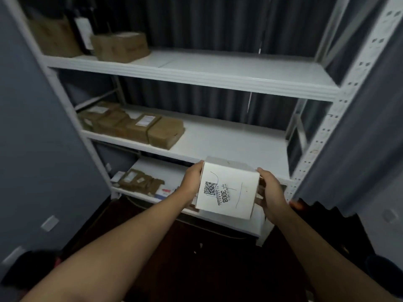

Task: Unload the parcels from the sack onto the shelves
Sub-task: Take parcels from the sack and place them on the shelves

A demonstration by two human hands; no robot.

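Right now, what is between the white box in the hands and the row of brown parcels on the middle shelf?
In the head view, only bare white board of the middle shelf lies between the white box and the brown parcels.

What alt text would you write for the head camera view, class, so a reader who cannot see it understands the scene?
Two bare hands, left hand and right hand, hold a white cardboard parcel printed with a QR code and "3008" before a white metal shelving unit. Brown cardboard parcels sit at the left of its shelves.
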